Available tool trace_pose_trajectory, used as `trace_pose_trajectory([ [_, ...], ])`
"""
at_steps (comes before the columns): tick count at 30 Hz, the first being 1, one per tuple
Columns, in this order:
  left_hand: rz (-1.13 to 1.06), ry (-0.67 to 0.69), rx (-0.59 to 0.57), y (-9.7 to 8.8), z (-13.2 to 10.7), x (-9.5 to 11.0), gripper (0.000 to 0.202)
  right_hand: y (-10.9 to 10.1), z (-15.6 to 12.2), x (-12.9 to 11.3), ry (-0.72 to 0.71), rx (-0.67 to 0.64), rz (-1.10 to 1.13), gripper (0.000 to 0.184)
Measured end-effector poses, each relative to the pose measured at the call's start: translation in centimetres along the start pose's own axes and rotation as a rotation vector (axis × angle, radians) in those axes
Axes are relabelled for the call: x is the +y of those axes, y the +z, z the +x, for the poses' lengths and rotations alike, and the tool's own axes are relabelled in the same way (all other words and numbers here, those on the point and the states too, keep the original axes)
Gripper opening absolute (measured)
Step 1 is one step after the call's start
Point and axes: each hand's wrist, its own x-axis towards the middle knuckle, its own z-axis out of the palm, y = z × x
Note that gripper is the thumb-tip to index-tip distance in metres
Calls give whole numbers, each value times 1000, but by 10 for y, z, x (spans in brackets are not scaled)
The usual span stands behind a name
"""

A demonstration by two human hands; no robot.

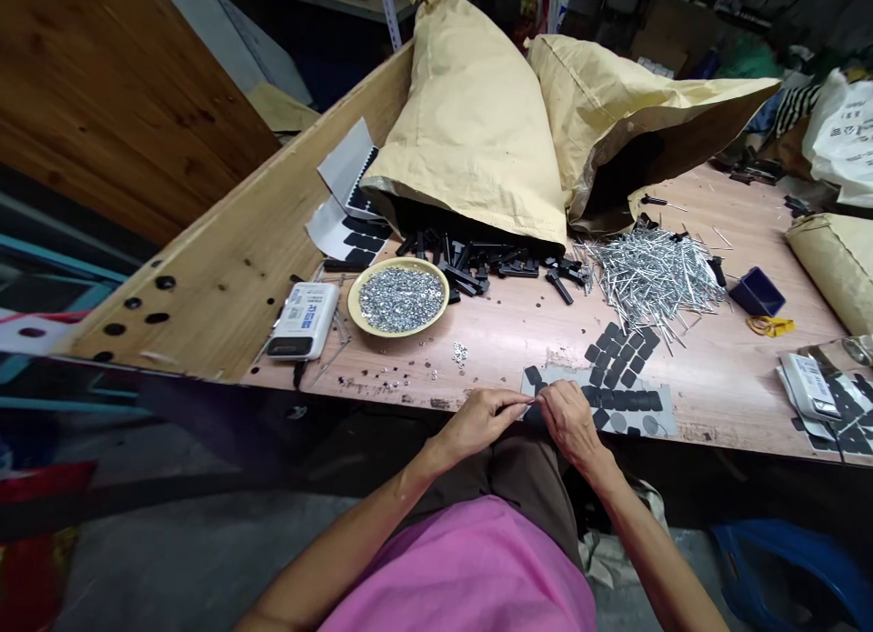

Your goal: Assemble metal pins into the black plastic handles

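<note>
At the table's front edge, my left hand (pixel 483 423) pinches with thumb and forefinger, pointing right. My right hand (pixel 567 420) meets it there, its fingers curled and pressed together. Between the fingertips is something thin and small, mostly hidden, so its kind cannot be made out. Just behind and right of my hands lies a grey backing sheet (pixel 667 416) with rows of black adhesive pads (pixel 624 400). Farther back is a heap of thin metal pins (pixel 655 273). A yellow bowl (pixel 355 312) of small metal nuts (pixel 401 297) stands to the left.
Black plastic parts (pixel 470 264) spill before two large paper sacks (pixel 477 114). A white scale-like box (pixel 305 321) sits left, near a wooden side board (pixel 225 223). Rightward are a dark blue small box (pixel 757 293), a yellow band (pixel 770 326) and another white box (pixel 810 386).
</note>
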Motion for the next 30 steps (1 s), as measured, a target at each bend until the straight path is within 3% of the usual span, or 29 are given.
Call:
trace_pose_trajectory([
  [2, 52, 27, 13, 3, -2, 0, 25, -1, -1, 1, 32, -68, -3, 47],
  [7, -17, -9, 49, 5, 0, 0, 25, -14, 2, 4, 273, -204, 153, 48],
  [11, -17, -32, 32, 3, 1, 1, 24, -19, 5, 5, 188, -196, 259, 42],
  [15, 43, -17, 45, 7, -2, 2, 24, -9, 4, 3, 156, -200, 133, 52],
  [19, 76, -26, 84, 16, -3, -1, 21, -5, 6, -1, 379, -288, 143, 58],
  [21, -35, -99, 99, 20, -1, -2, 21, -9, 6, -2, 544, -285, 191, 56],
  [25, -494, -296, 157, 21, 4, 3, 30, -14, -4, -9, 828, -152, 398, 50],
  [27, -670, -305, 223, 21, 6, 9, 33, -10, -13, -20, 887, -174, 627, 44],
  [30, -766, -294, 263, 26, 9, 14, 34, 1, -26, -40, 943, -146, 981, 38],
])
